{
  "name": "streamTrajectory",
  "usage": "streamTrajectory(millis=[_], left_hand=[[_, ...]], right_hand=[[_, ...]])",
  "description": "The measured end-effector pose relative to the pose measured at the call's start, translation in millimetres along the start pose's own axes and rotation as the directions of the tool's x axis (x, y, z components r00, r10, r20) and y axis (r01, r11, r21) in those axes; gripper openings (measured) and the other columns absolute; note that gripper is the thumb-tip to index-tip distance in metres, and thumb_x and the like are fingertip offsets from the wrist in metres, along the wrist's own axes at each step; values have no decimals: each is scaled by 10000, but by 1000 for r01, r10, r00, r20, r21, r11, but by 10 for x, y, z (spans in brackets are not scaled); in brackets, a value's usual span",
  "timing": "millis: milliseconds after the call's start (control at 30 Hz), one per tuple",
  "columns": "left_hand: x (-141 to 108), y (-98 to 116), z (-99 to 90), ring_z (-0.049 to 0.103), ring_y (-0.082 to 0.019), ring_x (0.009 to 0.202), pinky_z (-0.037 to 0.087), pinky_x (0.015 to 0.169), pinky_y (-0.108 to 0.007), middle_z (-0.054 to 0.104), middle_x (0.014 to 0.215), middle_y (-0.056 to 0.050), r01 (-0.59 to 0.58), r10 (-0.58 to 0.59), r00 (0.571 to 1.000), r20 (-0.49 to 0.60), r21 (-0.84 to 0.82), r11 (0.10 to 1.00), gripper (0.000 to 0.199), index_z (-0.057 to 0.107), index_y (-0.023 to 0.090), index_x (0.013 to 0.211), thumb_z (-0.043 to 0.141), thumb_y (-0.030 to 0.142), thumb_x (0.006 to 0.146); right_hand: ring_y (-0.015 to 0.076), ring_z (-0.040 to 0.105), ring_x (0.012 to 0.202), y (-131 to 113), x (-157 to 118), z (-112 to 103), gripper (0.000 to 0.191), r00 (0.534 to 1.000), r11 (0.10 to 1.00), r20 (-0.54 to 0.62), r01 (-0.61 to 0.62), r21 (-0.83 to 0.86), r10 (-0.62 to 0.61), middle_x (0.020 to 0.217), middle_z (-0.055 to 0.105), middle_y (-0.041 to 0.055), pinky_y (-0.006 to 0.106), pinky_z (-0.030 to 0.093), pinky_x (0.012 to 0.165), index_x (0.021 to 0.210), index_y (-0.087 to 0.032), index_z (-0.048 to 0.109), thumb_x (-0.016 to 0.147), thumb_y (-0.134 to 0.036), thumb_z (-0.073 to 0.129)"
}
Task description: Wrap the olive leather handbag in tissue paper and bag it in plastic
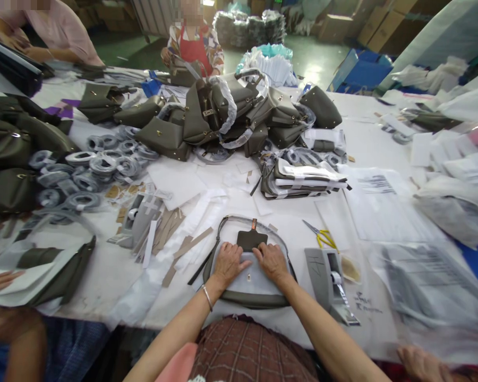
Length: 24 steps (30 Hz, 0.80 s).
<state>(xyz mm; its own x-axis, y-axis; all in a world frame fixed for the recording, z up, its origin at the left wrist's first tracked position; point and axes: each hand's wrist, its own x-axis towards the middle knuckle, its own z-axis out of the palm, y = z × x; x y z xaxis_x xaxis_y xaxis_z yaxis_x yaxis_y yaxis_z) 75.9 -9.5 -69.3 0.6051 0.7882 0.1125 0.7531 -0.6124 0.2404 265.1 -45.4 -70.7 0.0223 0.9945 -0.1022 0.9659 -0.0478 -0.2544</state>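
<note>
A dark olive handbag (247, 300) lies flat on the white table (287, 212) in front of me, a pale translucent sheet (249, 286) over its face. My left hand (228, 264) rests on the sheet's upper left part, fingers bent at the edge of a dark tag (245, 241). My right hand (271, 262) is on the right side, its fingertips at the tag's lower right edge. Whether either hand pinches anything is hidden. A thin strap (223, 223) curves round above the bag.
Right of the bag are a grey tape dispenser (318, 276) and yellow-handled scissors (324, 237). Another dispenser (143, 209) and cardboard strips (187, 249) lie left. Bags (163, 135) are heaped behind. A co-worker's hand (0, 281) is at far left.
</note>
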Motion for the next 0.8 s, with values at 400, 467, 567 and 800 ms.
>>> streamTrajectory(millis=[400, 467, 567, 800], left_hand=[[11, 2, 15, 547, -273, 908, 405, 898, -452, 605, 879, -107, -2, 2, 1000, 24, -18, 1000, 395, 606, 147, 892, 626, 540, 857], [3, -3, 26, 550, -278, 931, 404, 909, -455, 612, 888, -114, 2, -1, 1000, 22, -40, 999, 391, 617, 146, 911, 613, 534, 868], [-13, -10, 40, 549, -286, 995, 388, 966, -470, 630, 955, -124, -13, 14, 1000, 17, -69, 998, 389, 630, 145, 995, 623, 512, 867], [-44, -65, 28, 562, -264, 1031, 346, 1088, -483, 646, 947, -119, -105, 106, 994, 12, -83, 991, 191, 661, 148, 961, 570, 306, 908]], right_hand=[[281, 462, 1276, 144, 48, 70, 658, 957, 949, -291, 95, 302, -3, 1356, 521, 180, 459, 376, 1060, 1497, -113, 283, 955, -451, 442], [253, 524, 1163, 122, 0, -10, 568, 961, 932, -276, 99, 348, 1, 1219, 599, 134, 425, 401, 1026, 1463, -157, 371, 966, -425, 429], [220, 546, 1027, 64, -134, -127, 399, 968, 923, -210, 199, 329, -134, 1038, 632, 80, 376, 420, 963, 1322, -237, 562, 979, -379, 415], [215, 524, 1039, -35, -276, -207, 320, 962, 876, -160, 268, 401, -221, 1051, 611, 82, 373, 385, 967, 1086, -258, 704, 978, -392, 434]])
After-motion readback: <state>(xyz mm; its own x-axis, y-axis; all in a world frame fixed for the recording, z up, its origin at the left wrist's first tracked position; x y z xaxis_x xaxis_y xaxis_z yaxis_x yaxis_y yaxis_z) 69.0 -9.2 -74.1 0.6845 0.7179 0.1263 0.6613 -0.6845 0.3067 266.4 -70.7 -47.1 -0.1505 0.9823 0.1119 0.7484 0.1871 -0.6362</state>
